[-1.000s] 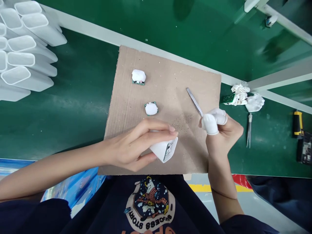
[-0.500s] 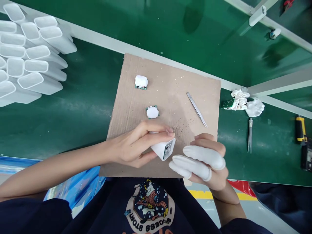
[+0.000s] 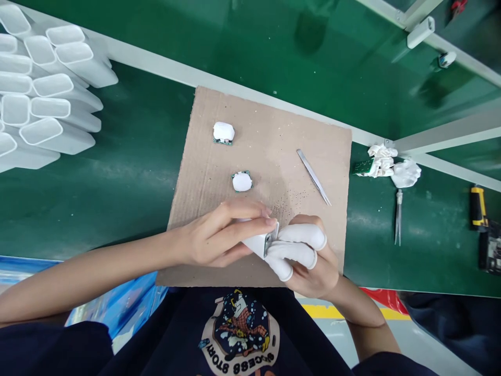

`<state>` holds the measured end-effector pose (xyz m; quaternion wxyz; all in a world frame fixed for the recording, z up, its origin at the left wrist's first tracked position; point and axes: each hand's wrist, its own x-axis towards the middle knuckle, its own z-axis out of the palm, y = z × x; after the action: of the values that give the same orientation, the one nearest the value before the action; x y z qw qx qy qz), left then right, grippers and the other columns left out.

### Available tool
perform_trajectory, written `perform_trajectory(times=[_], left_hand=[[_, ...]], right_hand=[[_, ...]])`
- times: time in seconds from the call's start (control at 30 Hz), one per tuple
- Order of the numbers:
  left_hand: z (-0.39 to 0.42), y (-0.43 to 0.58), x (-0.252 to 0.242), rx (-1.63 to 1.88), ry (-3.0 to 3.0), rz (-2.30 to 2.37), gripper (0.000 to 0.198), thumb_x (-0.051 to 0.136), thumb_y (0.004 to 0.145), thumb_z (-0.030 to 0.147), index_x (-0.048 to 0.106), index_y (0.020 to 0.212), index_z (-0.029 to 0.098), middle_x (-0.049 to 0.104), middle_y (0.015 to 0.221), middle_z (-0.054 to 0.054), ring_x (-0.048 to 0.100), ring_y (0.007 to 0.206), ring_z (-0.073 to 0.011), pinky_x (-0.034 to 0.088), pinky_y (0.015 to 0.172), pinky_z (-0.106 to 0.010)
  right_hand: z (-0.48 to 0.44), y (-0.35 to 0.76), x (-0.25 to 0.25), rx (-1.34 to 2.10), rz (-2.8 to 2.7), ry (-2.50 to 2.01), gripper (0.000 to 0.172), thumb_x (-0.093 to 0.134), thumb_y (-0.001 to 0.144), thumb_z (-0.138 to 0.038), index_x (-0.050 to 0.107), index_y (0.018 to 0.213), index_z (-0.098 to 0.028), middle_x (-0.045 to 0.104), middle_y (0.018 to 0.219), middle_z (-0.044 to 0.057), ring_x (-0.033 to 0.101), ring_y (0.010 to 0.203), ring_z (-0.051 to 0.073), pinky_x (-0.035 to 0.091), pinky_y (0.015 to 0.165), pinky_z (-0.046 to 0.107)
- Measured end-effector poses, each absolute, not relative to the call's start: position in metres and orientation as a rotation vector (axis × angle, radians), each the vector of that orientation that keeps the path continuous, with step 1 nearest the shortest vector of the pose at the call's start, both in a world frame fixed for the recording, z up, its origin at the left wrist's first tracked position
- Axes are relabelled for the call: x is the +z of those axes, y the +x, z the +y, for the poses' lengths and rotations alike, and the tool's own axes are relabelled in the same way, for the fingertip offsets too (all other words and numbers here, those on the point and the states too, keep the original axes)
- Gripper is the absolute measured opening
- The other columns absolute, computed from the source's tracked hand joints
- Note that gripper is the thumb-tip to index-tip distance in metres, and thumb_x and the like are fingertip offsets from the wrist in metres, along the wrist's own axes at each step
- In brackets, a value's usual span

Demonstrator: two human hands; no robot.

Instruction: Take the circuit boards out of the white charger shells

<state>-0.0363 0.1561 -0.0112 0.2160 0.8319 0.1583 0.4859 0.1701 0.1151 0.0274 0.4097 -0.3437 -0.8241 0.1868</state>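
My left hand [image 3: 221,235] is closed around a white plastic housing [image 3: 256,244], a hollow tube with its open end turned right. Something dark and metallic shows just inside that end. My right hand [image 3: 309,256] wears white finger cots on the thumb and two fingers. Its covered fingertips come together at the housing's opening, and what they pinch, if anything, is hidden. Beyond my left hand lie two small green circuit boards with white tops, a nearer board [image 3: 242,181] and a farther board [image 3: 223,131]. Metal tweezers [image 3: 313,177] rest to the right, beside scattered dark specks.
A cardboard sheet [image 3: 211,172] covers part of the green table [image 3: 129,183]. Several white tubes [image 3: 78,122] are stacked at the left. To the right are crumpled white pieces [image 3: 381,159], more tweezers [image 3: 398,219] and a yellow-and-black tool [image 3: 478,206]. A metal rail [image 3: 164,65] crosses behind.
My right hand has moved left, from beside the housing to its open end, and its covered fingers have drawn together there. My left hand keeps hold of the housing.
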Motion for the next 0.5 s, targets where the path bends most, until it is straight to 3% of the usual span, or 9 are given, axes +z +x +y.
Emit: perform_trajectory(times=[0.2,0.3,0.4,0.5], left_hand=[[0.162,-0.038,-0.011,1.460,2.323,0.460,0.034,0.061,0.089,0.014,0.057,0.123,0.007,0.060,0.104,-0.011,0.069,0.109,-0.0259,0.062,0.095,-0.035],[0.164,-0.040,-0.010,1.553,2.334,0.444,0.029,0.064,0.086,0.014,0.059,0.114,0.007,0.057,0.102,-0.010,0.068,0.111,-0.0282,0.064,0.092,-0.036],[0.164,-0.041,-0.008,1.621,2.316,0.410,0.022,0.063,0.087,0.014,0.060,0.109,0.013,0.058,0.101,-0.008,0.067,0.113,-0.0269,0.066,0.089,-0.037],[0.162,-0.041,-0.006,1.608,2.324,0.419,0.022,0.060,0.091,0.019,0.058,0.112,0.016,0.060,0.102,-0.009,0.067,0.111,-0.0243,0.066,0.085,-0.036]], right_hand=[[0.118,0.169,0.033,0.649,-1.962,-0.830,0.014,0.073,0.083,-0.020,0.060,0.088,-0.020,0.054,0.083,0.001,0.058,0.076,0.015,0.056,0.063,0.033],[0.122,0.177,0.028,0.596,-1.851,-0.813,0.015,0.073,0.081,-0.014,0.060,0.083,-0.019,0.056,0.076,-0.001,0.058,0.068,0.014,0.053,0.061,0.034],[0.128,0.188,0.018,0.481,-1.772,-0.840,0.017,0.071,0.081,-0.007,0.066,0.092,-0.019,0.066,0.076,-0.001,0.061,0.063,0.014,0.050,0.060,0.035],[0.137,0.199,0.010,0.346,-1.808,-0.972,0.011,0.068,0.085,-0.012,0.067,0.084,-0.023,0.062,0.064,-0.005,0.053,0.054,0.012,0.047,0.061,0.034]])
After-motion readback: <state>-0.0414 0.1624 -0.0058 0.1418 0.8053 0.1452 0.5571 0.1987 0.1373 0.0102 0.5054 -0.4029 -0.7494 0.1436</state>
